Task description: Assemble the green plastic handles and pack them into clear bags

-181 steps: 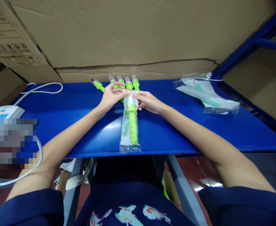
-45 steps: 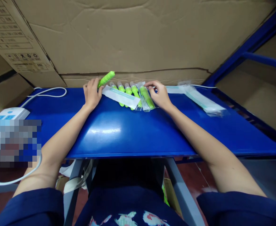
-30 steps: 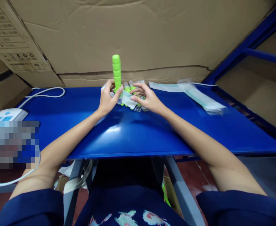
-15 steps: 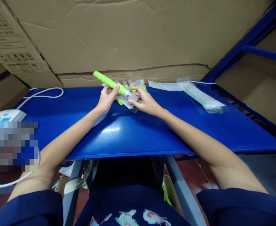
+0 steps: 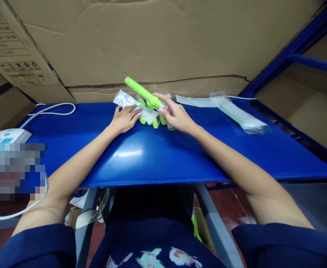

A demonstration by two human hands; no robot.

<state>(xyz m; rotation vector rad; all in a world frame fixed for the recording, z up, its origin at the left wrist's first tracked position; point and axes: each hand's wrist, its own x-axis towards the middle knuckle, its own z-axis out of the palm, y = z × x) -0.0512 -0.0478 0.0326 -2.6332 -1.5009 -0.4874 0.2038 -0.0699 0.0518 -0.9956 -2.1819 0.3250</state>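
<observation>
My right hand (image 5: 173, 115) pinches a green pen-shaped tool (image 5: 141, 91) by its clear-capped end, its green handle slanting up and to the left above the table. My left hand (image 5: 124, 118) lies on the blue table (image 5: 158, 152) with its fingertips on a clear plastic pouch (image 5: 132, 104). Under the pouch and behind both hands lie several more green tools (image 5: 154, 120) in a row.
A pile of empty clear pouches (image 5: 230, 111) lies at the back right of the table. A white power strip (image 5: 8, 136) with a white cable (image 5: 53, 108) sits at the left edge. Cardboard boxes (image 5: 141, 41) wall off the back; a blue frame rail (image 5: 300, 41) rises at the right.
The green tool has passed from my left hand to my right, which raised it slightly. My left hand dropped onto the clear pouch on the table.
</observation>
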